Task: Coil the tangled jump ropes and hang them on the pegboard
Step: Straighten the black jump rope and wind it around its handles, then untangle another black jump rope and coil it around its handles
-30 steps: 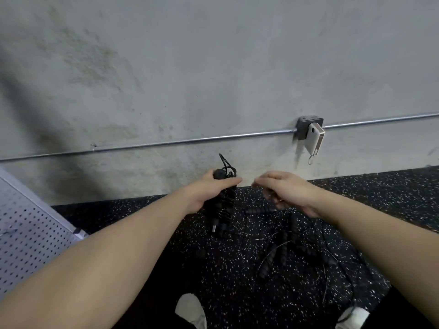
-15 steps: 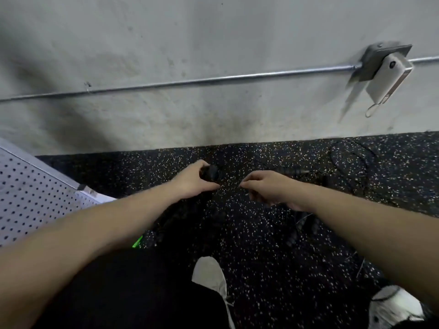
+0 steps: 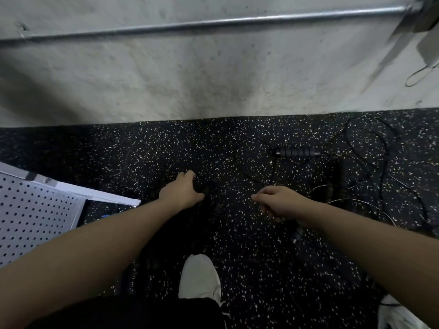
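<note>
Down on the speckled black floor (image 3: 166, 148), the tangled jump ropes (image 3: 370, 167) sprawl at about two o'clock from the hands, thin dark cords looping over one another, and one ribbed black handle (image 3: 295, 152) lies flat at the near edge of that tangle, pointing along the wall. The left hand (image 3: 181, 192) sits at centre frame, fingers curled down over a dark bundle (image 3: 209, 193) of rope and handle; the bundle is murky against the floor, so exactly what it grips is hard to make out. The right hand (image 3: 276, 203) hovers just at three o'clock from the left, apart from it, fingers curled in with thumb and forefinger drawn toward each other. Whether a cord is pinched there, I cannot tell. Just below that wrist, at five o'clock, another dark handle end (image 3: 297, 235) shows.

Out at nine o'clock, the white pegboard (image 3: 35, 214) lies tilted against the floor, rows of holes plain to see. At six o'clock a white shoe (image 3: 199, 279), a second one (image 3: 399, 314) at the lower right corner. Up at twelve, the grey concrete wall (image 3: 190, 74) with a metal pipe (image 3: 213, 22) running across it.
</note>
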Demonstrator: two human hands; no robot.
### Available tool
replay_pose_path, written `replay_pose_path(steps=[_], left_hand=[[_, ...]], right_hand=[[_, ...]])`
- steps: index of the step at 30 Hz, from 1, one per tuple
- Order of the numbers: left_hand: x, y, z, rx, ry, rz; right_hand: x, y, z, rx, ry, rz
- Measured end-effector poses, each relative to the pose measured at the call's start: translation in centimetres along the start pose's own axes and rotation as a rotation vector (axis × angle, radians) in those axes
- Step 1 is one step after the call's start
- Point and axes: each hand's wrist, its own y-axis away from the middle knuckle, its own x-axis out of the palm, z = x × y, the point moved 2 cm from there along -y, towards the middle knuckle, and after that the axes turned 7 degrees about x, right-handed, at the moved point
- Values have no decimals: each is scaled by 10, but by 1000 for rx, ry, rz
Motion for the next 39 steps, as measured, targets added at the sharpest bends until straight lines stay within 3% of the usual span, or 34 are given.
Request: replay_pose_path(steps=[7, 11, 19, 23, 29, 32, 36, 39], left_hand=[[-6, -19, -88, 266, -130, 121], [2, -39, -137, 356, -172, 145], [33, -125, -221, 505, -90, 64], [53, -165, -263, 565, -69, 7], [80, -190, -279, 489, -385, 54], [80, -177, -276, 402, -238, 154], [42, -140, -273, 539, -13, 185], [-2, -96, -273, 583, 38, 151]], right_hand=[[-40, -10, -11, -33, -36, -237], [-63, -17, -21, -34, 35, -292], [-118, -60, -58, 27, 99, -364], [-141, -76, -82, 63, 107, -395], [-160, -69, -98, 108, 34, -461], [-171, -58, -102, 110, 68, -529], [-186, -29, -96, 1, 52, -702], [-194, 8, -76, -125, 190, -808]])
